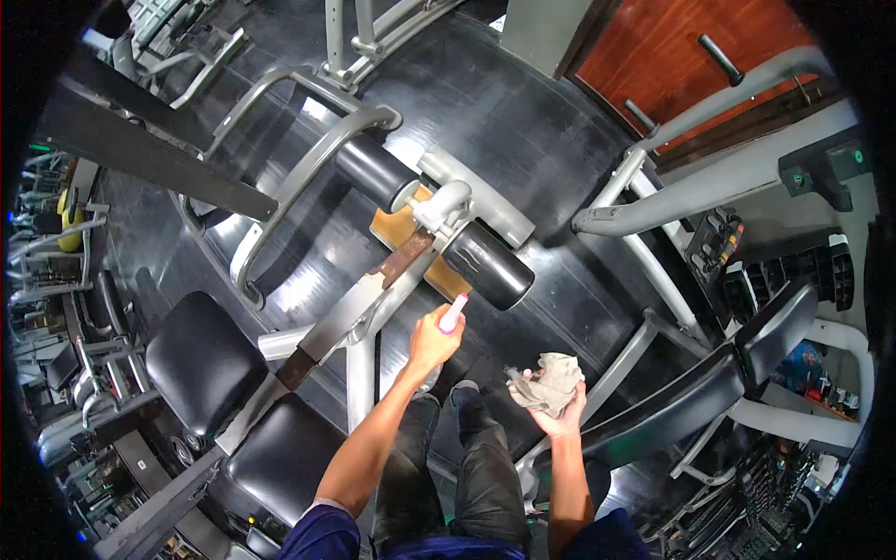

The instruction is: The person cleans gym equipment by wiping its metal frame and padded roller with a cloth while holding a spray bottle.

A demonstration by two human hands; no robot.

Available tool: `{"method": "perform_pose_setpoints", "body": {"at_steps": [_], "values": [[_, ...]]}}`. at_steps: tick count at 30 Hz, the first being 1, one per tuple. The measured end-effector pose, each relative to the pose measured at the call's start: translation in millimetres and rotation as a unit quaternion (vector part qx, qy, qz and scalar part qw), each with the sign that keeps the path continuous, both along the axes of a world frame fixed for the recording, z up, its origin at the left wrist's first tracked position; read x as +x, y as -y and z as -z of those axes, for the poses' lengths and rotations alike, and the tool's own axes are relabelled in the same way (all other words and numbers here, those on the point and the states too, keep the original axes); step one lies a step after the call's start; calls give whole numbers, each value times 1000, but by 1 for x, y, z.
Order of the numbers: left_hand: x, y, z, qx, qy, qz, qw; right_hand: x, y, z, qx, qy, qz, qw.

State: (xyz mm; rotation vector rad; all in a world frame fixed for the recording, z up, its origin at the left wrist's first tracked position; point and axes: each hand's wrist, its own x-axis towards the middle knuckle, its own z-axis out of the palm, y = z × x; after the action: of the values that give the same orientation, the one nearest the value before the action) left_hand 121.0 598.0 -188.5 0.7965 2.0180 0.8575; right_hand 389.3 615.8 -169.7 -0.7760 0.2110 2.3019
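Observation:
My left hand (432,343) grips a spray bottle by its pink and white spray head (453,313). A clear part of the bottle (430,379) shows below the hand; the rest is hidden. Ahead of this hand is an exercise machine's black padded roller (488,264), apart from the bottle. A second black roller (378,172) sits on the other side of the grey metal arm (448,203). To the right, my right hand (560,414) is palm up, holding a crumpled beige cloth (549,385).
Black seat pads (204,362) on a grey frame stand at my left. A padded bench (672,402) is close on my right. Curved metal tubing (308,175) and a rack frame (672,189) rise ahead from the black floor (448,77). A reddish wooden door (658,49) is at upper right.

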Motion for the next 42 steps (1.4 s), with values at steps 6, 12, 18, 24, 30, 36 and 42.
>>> {"method": "perform_pose_setpoints", "body": {"at_steps": [6,12,18,24,30,36,42], "values": [[23,-14,-2,30,61,-11,998,26,-28,23,10,99,14,995],[8,-1,-1,66,124,26,990,-34,-67,35,99,286,-10,953],[-33,41,-23,62,162,60,983,-149,-107,33,508,588,-19,630],[-48,53,1,59,197,92,974,-226,-138,95,721,606,-262,210],[-43,49,10,91,195,94,972,-242,-126,115,714,621,-281,157],[-34,54,26,161,151,149,964,-197,-113,119,780,562,-252,108],[-39,53,24,157,146,146,966,-96,-94,94,737,556,-364,123]]}}
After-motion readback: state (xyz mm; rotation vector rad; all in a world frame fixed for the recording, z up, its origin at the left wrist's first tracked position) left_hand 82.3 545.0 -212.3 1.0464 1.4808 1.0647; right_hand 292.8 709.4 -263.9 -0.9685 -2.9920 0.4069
